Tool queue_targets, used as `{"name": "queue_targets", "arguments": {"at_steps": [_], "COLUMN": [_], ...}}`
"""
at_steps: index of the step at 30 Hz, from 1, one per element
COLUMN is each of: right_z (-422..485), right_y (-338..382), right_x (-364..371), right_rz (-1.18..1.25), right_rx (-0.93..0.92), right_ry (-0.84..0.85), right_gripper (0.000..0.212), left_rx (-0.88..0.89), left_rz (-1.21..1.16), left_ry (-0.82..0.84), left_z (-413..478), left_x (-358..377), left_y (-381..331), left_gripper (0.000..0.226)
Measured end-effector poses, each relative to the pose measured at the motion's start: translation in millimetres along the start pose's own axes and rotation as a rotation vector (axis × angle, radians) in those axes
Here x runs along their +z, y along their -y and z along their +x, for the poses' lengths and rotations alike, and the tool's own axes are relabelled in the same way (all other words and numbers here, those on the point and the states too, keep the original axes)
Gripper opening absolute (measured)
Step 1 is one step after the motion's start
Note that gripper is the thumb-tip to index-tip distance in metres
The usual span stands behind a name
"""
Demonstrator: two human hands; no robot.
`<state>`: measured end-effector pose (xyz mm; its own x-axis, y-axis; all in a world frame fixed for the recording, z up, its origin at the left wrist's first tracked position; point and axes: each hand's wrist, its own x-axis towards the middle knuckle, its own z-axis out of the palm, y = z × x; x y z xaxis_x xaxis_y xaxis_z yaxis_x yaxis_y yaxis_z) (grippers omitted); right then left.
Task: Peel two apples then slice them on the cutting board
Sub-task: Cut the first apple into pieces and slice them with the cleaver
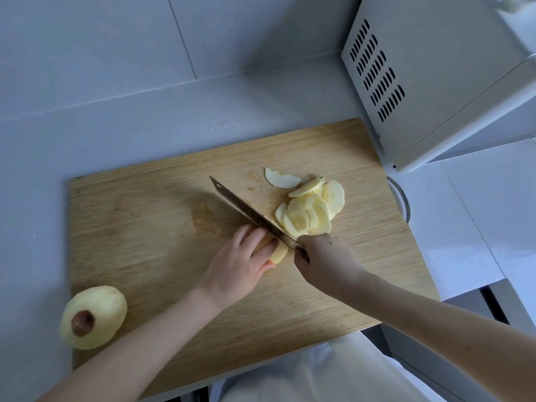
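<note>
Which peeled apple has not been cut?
The whole pale-yellow peeled apple with the brown core pit at the wooden cutting board's near-left corner, untouched. The other is a partly sliced piece held by the left hand under the steel knife.

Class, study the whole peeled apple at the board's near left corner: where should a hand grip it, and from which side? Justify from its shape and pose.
Grip the whole peeled apple across its rounded flanks, coming from above, thumb and fingers on opposite sides. Its brown pit faces up, so the convex sides are free; peeled flesh is probably slippery, favouring a wide wrap.
</note>
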<state>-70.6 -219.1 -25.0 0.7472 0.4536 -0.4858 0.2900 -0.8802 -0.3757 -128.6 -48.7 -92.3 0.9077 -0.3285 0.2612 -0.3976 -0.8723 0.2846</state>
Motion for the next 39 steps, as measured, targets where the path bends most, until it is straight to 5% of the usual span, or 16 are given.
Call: {"name": "queue_targets", "arguments": {"at_steps": [5, 12, 23, 39], "right_z": [-4.1, -33.5, -0.3, -25.9], "right_y": [-14.0, -7.4, -3.0, 0.4], "right_x": [-4.7, -22.3, -0.7, -24.2], "right_rz": [0.163, -0.017, -0.006, -0.048], "right_rx": [0.028, -0.056, -0.016, -0.045], "right_ry": [-0.027, -0.041, 0.004, 0.009], "right_gripper": [0.029, 0.034, 0.037, 0.033], "left_rx": [-0.017, 0.039, -0.024, 0.012], "left_rz": [0.009, -0.01, -0.008, -0.014], "left_ry": [0.016, -0.045, -0.024, -0.045], "left_z": [-1.8, -2.3, -4.0, -2.6], "left_x": [-0.1, 1.1, 2.9, 6.0], "left_y": [0.5, 0.3, 0.7, 3.5], "left_gripper": [0.043, 0.061, 0.041, 0.046]}}
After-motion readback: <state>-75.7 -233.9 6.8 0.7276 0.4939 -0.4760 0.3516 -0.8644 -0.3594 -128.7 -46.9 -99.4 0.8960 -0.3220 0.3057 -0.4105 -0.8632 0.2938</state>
